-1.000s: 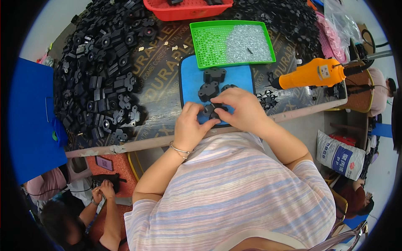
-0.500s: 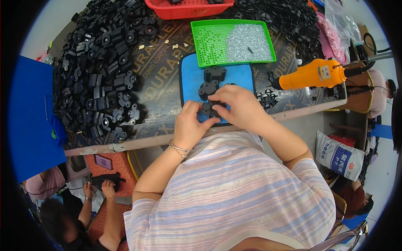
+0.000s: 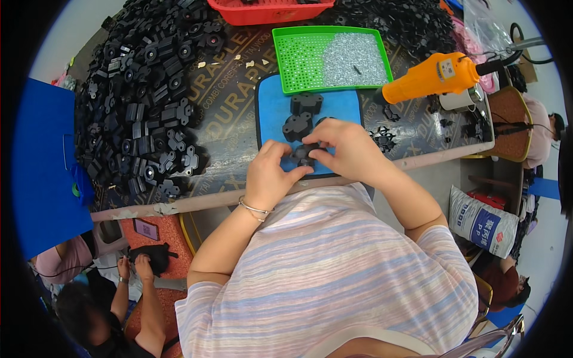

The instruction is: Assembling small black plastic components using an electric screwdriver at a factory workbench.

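Over the front of a blue mat, my left hand and my right hand are closed around a small black plastic part. Fingers of both hands cover much of this part, so its full shape is hidden. Just beyond it on the mat lie two more black plastic housings, a nearer one and a farther one. Some dark pieces sit partly under my right fingers.
A green tray of small silvery screws lies behind the mat. An orange electric screwdriver hangs to the right. Black housings heap up at left. A red basket stands at the back. Another person works at lower left.
The orange screwdriver has swung up and to the left, uncovering a metal cup behind it. My hands have barely moved around the black part. The other person's hands shifted slightly.
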### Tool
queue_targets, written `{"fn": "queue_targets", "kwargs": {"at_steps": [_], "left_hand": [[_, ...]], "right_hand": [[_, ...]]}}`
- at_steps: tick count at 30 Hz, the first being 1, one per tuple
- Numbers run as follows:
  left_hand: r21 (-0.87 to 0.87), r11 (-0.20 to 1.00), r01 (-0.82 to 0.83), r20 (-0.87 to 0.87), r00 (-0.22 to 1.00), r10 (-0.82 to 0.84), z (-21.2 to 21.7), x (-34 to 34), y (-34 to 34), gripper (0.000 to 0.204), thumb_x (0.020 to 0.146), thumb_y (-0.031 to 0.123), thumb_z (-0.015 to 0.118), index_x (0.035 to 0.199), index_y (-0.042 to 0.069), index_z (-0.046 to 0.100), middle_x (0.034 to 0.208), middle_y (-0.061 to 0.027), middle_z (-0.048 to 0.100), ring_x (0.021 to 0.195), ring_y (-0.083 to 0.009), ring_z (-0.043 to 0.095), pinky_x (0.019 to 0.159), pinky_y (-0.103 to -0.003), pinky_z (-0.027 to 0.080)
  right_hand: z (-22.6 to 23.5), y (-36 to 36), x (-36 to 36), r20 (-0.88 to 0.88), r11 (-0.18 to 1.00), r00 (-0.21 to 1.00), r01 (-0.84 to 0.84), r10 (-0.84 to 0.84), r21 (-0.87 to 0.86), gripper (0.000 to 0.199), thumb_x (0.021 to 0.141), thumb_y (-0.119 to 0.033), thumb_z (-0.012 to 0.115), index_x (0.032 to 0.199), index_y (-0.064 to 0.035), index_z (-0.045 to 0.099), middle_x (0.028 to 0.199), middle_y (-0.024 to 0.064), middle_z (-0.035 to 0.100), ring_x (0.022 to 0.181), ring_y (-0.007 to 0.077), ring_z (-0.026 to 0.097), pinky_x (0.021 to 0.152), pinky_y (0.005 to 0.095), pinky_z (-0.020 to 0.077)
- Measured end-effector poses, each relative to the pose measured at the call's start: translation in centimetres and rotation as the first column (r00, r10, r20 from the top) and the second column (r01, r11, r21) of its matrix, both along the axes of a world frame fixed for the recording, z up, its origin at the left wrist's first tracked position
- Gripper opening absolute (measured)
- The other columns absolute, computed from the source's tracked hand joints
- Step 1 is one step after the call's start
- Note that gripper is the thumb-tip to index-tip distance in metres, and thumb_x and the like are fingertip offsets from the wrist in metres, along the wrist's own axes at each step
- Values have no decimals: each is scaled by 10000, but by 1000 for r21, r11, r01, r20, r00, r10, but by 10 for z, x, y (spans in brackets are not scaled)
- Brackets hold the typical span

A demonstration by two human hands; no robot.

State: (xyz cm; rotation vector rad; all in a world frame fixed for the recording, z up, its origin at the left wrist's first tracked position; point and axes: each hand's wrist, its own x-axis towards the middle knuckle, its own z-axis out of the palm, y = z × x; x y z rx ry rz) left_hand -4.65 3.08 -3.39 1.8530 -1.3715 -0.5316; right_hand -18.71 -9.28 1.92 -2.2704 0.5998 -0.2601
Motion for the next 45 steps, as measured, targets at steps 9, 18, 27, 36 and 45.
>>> {"fn": "queue_targets", "kwargs": {"at_steps": [9,18,27,36,45], "left_hand": [[48,999,7,-33,999,-6,2,0,-1,415,568,269,834,823,46,596,837,-79,574,719,-265,592,593,-346,480],[-50,994,100,35,995,-98,2,-1,1,481,584,160,815,982,34,576,890,-115,589,738,-284,582,629,-353,476],[-173,977,121,-419,889,-184,-10,-3,8,397,722,115,750,1048,-1,555,928,-113,616,787,-213,602,671,-294,494],[415,893,172,-293,955,-48,-1,9,-9,418,875,418,572,741,23,603,610,-165,608,540,-321,600,476,-388,462],[92,993,-79,172,983,62,21,29,-21,306,766,311,696,849,29,615,830,-171,634,761,-333,621,630,-383,491]], "right_hand": [[-14,10,4,-10,983,1000,-31,30,-179,203,711,-119,703,905,-62,695,824,79,599,759,261,597,666,356,492],[-17,9,4,-44,981,999,-38,30,-190,170,722,-142,696,871,-61,695,813,68,611,772,254,604,670,363,492],[-14,12,-24,266,967,963,18,52,-255,386,650,-232,772,980,-73,651,983,73,633,852,265,610,718,336,511],[-25,15,-27,41,907,993,-82,108,-412,569,601,-359,777,1084,-100,622,1006,46,582,931,227,537,785,361,413],[-19,13,-23,-81,913,997,-46,14,-404,554,633,-386,753,1085,-91,627,930,57,528,889,240,506,783,361,403]]}}
